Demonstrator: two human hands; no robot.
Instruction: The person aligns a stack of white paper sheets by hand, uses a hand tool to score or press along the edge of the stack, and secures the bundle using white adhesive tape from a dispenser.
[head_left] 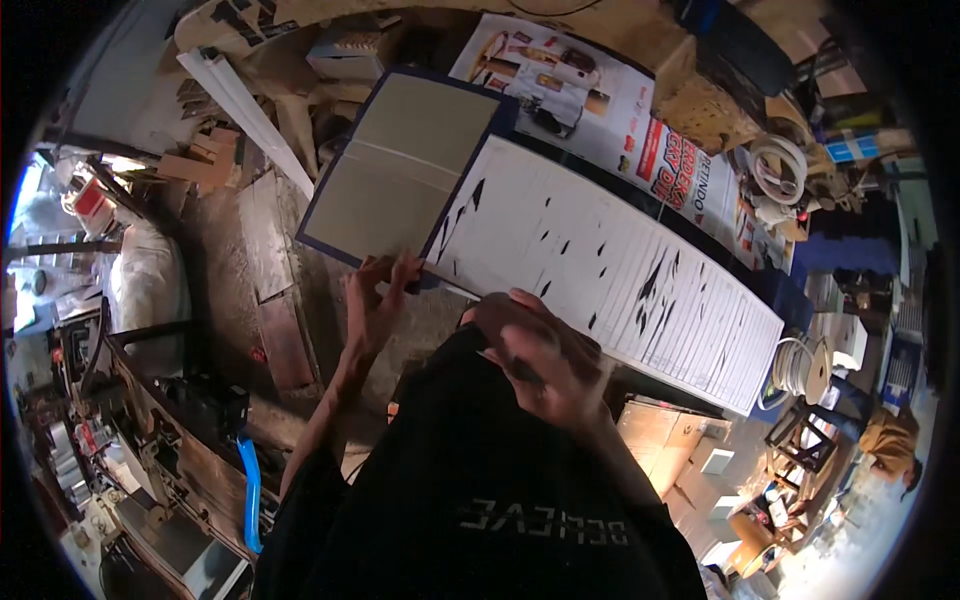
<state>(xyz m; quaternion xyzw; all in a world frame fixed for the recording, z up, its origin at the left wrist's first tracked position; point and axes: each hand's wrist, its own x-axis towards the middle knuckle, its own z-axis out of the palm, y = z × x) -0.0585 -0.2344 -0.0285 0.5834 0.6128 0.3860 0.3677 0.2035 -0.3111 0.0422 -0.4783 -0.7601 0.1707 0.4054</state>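
Note:
A cover of grey board panels with dark blue edging (405, 150) lies at the far end of a long white board (570, 240), overlapping it. The white board is marked with dark torn patches and many fine lines. At the cover's near corner, my left hand (372, 295) bends its fingers and pinches the blue edging between thumb and fingers. My right hand (545, 360) is at the white board's near edge, smeared by motion. Its fingers are partly hidden, so whether it holds anything does not show.
A printed banner sheet (570, 85) lies beyond the white board. White cable coils (778, 168) and a cable spool (797, 368) are to the right. Cardboard (655, 440) stands below the board. White strips (245, 115) lean at left. Another person (888, 440) is far right.

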